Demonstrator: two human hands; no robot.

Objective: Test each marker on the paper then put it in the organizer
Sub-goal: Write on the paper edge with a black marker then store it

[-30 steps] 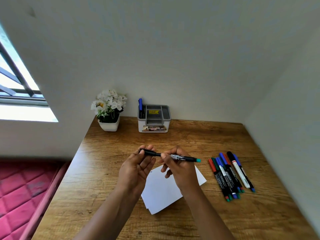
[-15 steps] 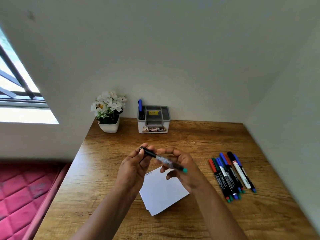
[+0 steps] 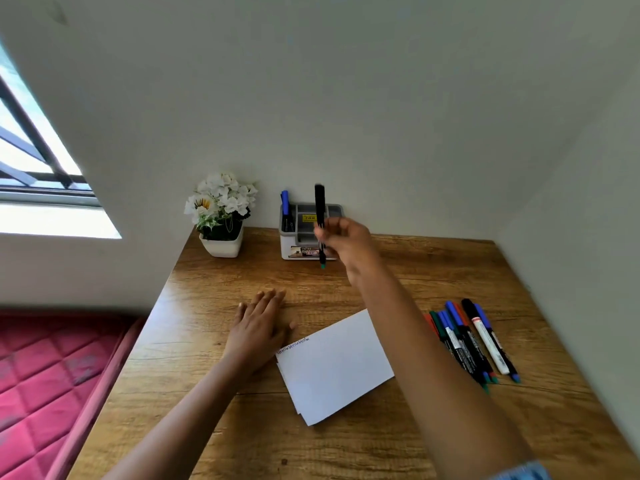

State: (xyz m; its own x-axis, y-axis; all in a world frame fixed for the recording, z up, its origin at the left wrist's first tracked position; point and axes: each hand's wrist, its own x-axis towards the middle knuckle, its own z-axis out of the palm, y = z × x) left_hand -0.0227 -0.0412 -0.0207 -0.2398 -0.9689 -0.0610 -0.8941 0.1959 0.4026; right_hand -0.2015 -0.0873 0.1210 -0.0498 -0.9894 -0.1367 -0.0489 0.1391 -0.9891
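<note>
My right hand [image 3: 348, 245] grips a black marker [image 3: 319, 209] with a green end, held upright, black cap up, in front of the grey-and-white organizer [image 3: 294, 245] at the back of the desk. A blue-capped marker [image 3: 285, 206] stands in the organizer's left slot. My left hand [image 3: 258, 327] rests flat on the desk, fingers straight, just left of the white paper [image 3: 334, 363]. A line of scribbles runs along the paper's upper left edge. Several capped markers [image 3: 471, 341] lie in a row to the right of the paper.
A white pot of white flowers [image 3: 221, 216] stands left of the organizer. The wooden desk [image 3: 398, 271] meets walls at the back and right. A red mattress [image 3: 45, 375] lies below the desk's left edge, under a window [image 3: 31, 174].
Both hands held the marker over the paper before. My left hand has let go and dropped flat onto the desk. My right hand has carried the marker, turned upright, up to the organizer.
</note>
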